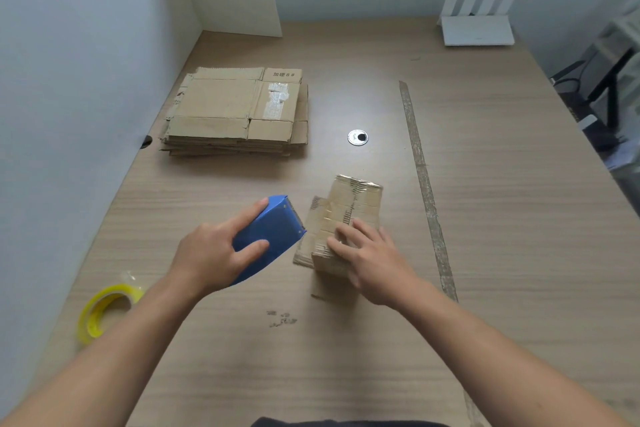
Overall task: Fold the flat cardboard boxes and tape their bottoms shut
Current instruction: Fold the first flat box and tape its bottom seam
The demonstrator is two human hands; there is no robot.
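A small folded cardboard box [349, 208] stands on the wooden table [502, 218] at the centre, its flaps facing up with tape across them. My right hand [370, 256] presses its near top with spread fingers. My left hand [211, 253] grips a blue tape dispenser [273, 232], whose toothed edge touches the box's left side. A stack of flat cardboard boxes [235, 111] lies at the back left.
A yellow roll of tape [104, 310] lies at the near left edge. A round cable grommet [357, 137] sits mid-table, with a long strip of old tape [424, 184] to its right. A white router [476, 29] stands at the back right. White walls close the left side.
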